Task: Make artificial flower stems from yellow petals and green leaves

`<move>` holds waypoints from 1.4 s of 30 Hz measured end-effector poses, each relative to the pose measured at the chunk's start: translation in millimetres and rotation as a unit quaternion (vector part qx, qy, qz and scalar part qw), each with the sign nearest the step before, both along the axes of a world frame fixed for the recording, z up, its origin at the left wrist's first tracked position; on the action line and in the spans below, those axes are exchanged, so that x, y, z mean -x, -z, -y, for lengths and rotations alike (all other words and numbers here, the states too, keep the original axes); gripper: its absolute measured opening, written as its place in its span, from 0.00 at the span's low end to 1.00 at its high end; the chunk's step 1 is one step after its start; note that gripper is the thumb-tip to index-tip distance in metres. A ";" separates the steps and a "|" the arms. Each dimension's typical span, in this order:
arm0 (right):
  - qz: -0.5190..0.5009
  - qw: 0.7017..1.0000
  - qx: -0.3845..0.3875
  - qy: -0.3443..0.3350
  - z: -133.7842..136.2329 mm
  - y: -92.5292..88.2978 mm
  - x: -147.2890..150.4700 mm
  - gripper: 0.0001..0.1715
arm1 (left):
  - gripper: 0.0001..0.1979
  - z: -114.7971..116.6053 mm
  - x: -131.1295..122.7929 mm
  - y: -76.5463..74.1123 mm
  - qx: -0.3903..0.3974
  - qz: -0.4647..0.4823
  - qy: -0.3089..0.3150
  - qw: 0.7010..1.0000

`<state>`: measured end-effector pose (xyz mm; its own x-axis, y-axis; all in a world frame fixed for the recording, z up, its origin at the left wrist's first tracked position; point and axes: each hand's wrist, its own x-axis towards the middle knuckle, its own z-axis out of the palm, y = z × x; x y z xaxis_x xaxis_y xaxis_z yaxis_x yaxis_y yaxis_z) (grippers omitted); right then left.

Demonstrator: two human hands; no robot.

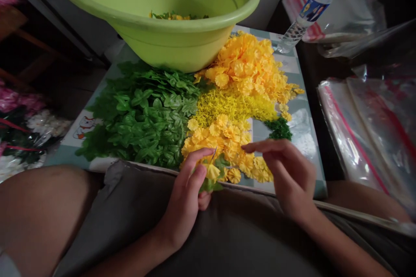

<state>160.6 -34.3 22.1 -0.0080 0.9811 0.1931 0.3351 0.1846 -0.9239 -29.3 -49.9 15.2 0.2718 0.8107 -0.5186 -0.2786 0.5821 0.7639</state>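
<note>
My left hand [185, 197] is closed around a small artificial flower, with a yellow blossom [212, 172] and green leaves showing beside the thumb. A thin stem or wire stands up by the index fingertip. To the right, my right hand [290, 173] hovers over the near edge of the table, fingers bent and apart, nothing visible in them. Beneath and between the hands lies a pile of orange-yellow fabric blossoms [227, 138]. Behind it are fine yellow sprigs [234, 106] and a taller heap of orange blossoms [248, 65]. Green fabric leaves [146, 112] cover the left side.
A large lime-green tub [175, 45] stands at the back, with some leaves and blossoms inside. A small dark-green clump [279, 128] lies near the right hand. At the back right corner a plastic bottle [308, 13] leans. Clear plastic bags [364, 125] lie further right.
</note>
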 end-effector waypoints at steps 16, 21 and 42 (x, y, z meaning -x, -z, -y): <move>0.419 0.907 -0.038 -0.017 -39.7 66.7 -9.0 0.08 | 0.10 -2.3 -2.0 -4.7 0.012 -0.047 0.051 0.998; 0.364 0.930 -0.047 0.025 -45.1 62.3 -12.0 0.11 | 0.11 -3.0 -2.4 -6.2 0.008 -0.033 0.057 0.998; -0.288 0.922 0.257 0.032 -30.1 25.7 -3.9 0.11 | 0.11 -5.9 -5.5 -8.6 0.014 -0.049 0.077 0.996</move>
<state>164.6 -4.2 -3.6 0.0125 0.9394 -0.3426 -0.2437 -0.3295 -0.9122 -23.8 -44.1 23.8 0.3382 0.7478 -0.5713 -0.1093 0.6342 0.7654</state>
